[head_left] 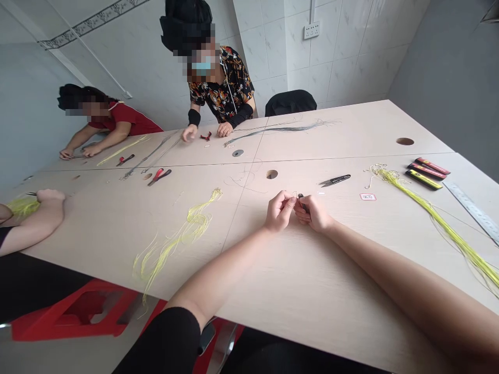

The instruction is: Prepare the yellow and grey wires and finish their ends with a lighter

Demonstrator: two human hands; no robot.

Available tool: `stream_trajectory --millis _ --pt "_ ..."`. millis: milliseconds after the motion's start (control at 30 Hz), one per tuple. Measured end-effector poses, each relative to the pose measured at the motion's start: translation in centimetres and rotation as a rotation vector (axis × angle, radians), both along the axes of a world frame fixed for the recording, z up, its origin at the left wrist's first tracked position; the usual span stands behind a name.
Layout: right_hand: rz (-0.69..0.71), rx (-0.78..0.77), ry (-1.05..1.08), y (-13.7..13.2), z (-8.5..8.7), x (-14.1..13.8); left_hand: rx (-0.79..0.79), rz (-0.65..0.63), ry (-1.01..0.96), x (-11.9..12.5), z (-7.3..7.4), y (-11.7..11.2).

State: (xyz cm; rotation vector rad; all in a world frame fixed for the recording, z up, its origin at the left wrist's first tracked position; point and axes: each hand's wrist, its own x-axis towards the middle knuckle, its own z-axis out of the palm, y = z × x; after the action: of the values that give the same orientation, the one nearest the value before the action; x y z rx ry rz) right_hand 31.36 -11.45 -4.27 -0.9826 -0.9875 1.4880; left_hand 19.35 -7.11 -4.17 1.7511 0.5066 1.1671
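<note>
We see the left hand with thumb and forefinger pinched on a thin piece, while the right hand grasps a small dark tool just beside it, over the near part of the tabletop; bringing the two so close probably helps steady such fine work. The black snips lie just beyond the right hand, seemingly for a quick reach, and the yellow bundle is stretched lengthwise with its curled tips gathered, which likely keeps the strands from tangling. Near it lies the ruler, beside the slim packs. Much escapes us: the fingers cover part of the tool, so we cannot name its kind, nor tell whether the thin piece is hook or line; bundle and ruler run off the right edge, and print on the small card is too tiny to read
</note>
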Motion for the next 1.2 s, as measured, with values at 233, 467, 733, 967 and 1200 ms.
stream_trajectory --millis 233,467,733,967,1200 --pt "0.002 -0.027 0.029 0.13 -0.08 0.14 -0.009 0.004 0.006 0.01 0.00 0.01" --pt "-0.189 0.083 0.106 0.01 0.02 0.38 -0.015 0.042 0.007 0.02 -0.35 0.21" --pt "-0.425 0.154 -0.009 0.31 -0.57 0.80 -0.051 0.067 0.035 0.08 -0.32 0.36" --pt "-0.413 0.145 -0.062 0.20 -0.24 0.67 -0.032 0.052 0.061 0.04 -0.29 0.36" --pt "-0.384 0.170 -0.116 0.09 -0.22 0.84 -0.022 0.057 0.080 -0.21 -0.57 0.65"
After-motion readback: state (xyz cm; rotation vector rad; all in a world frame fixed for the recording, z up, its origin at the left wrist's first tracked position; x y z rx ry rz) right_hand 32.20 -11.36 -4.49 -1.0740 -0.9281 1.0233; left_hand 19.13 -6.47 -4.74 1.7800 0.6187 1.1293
